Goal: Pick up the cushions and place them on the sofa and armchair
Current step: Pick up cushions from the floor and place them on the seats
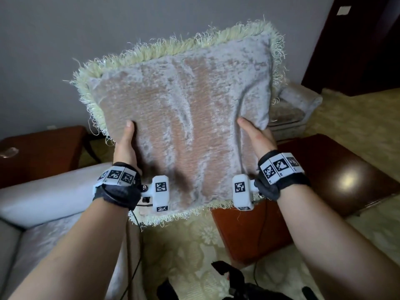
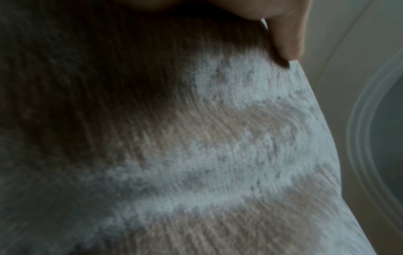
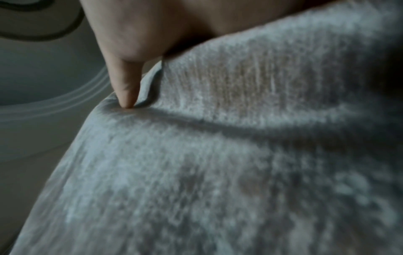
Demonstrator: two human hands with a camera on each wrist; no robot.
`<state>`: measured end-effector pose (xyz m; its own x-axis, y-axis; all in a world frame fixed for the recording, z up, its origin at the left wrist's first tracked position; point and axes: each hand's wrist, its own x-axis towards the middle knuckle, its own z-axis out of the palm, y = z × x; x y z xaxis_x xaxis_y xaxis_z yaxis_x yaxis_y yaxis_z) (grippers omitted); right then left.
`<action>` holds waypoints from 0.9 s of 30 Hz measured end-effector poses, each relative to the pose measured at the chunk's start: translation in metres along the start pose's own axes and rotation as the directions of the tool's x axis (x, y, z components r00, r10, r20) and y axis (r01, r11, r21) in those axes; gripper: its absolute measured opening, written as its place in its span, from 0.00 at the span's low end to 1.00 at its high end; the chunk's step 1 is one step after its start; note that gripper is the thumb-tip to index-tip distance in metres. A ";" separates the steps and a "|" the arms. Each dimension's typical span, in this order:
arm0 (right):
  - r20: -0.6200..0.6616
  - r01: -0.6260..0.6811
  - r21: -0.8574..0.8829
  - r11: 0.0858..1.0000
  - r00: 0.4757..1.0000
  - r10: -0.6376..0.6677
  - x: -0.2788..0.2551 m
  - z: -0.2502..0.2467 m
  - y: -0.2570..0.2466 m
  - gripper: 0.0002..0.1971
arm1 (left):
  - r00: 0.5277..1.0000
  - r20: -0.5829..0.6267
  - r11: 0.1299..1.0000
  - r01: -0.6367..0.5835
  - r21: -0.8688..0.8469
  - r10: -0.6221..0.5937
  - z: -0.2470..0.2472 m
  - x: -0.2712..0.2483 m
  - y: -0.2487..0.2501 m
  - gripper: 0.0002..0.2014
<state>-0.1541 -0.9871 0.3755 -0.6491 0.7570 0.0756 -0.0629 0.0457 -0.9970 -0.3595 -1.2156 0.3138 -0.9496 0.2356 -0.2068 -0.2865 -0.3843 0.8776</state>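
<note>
Both thumbs are pressing the front of the fluffy cushion (image 1: 184,126); my left hand (image 1: 126,146) and right hand (image 1: 257,137) are gripping its sides. It's hanging in the air, hiding the armchair (image 1: 296,107). The sofa (image 1: 43,202) is sitting below my left arm.

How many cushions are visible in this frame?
1. The fringed cushion is held up in the air between the left hand and right hand. It blocks much of the room, so others may be hidden.

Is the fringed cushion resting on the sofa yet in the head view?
No, the fringed cushion is held up in the air by the left hand and right hand, clear of the sofa.
</note>
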 end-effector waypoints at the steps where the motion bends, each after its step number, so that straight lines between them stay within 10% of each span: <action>1: 0.002 0.010 0.005 1.000 1.000 -0.010 0.008 0.012 0.000 0.21 | 1.000 0.009 1.000 -0.003 -0.003 0.003 -0.006 0.014 0.005 0.57; 27: 0.370 -0.127 0.039 0.991 0.923 0.104 0.301 0.286 0.028 0.08 | 0.912 -0.371 0.979 -0.200 -0.023 0.178 -0.083 0.319 0.084 0.55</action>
<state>-0.5683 -0.9449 0.3750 -0.8865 0.4619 -0.0270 -0.0096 -0.0767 -0.9970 -0.6973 -1.2471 0.2855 -0.9638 -0.1844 -0.1927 -0.0933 -0.4440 0.8912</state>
